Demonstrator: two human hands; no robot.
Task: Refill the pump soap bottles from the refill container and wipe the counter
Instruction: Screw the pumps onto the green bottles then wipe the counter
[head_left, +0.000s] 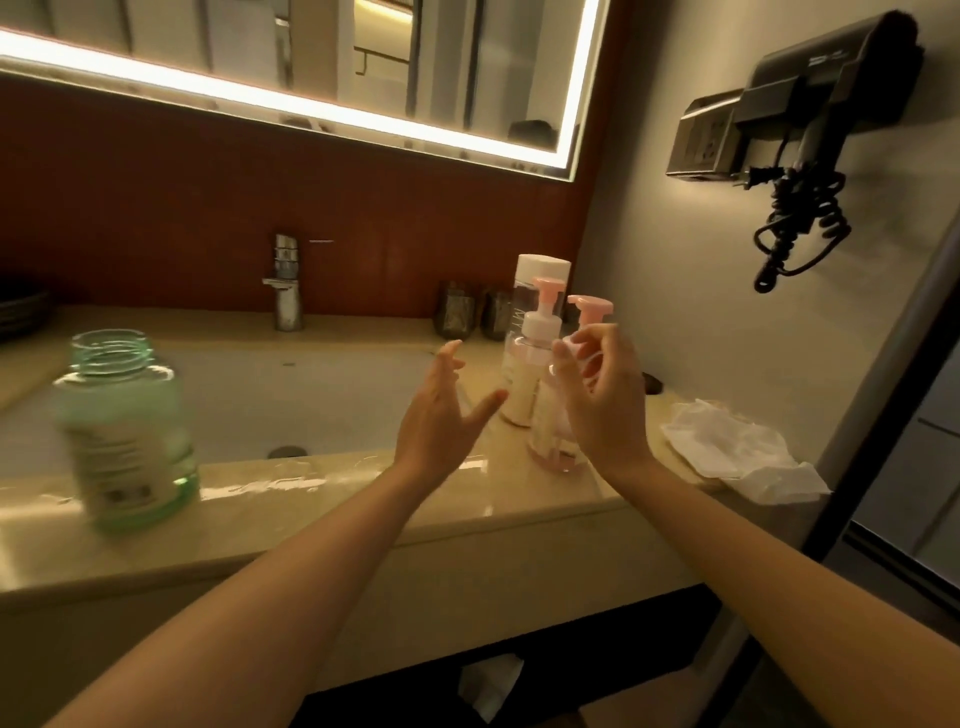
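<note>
A clear green-tinted refill container stands uncapped on the counter's front edge at the left. Right of the sink stand two clear pump bottles with pink pump heads, the nearer one in front and the other mostly hidden behind my right hand. A taller bottle with a white cap stands just behind them. My left hand hovers left of the bottles, fingers spread, holding nothing. My right hand is right in front of the pump bottles, fingers loosely curled, with no clear grip on either.
A crumpled white cloth lies on the beige counter at the far right. Behind the sink basin are a chrome faucet and two dark cups. A wall hair dryer hangs at the right. Liquid glistens on the front ledge.
</note>
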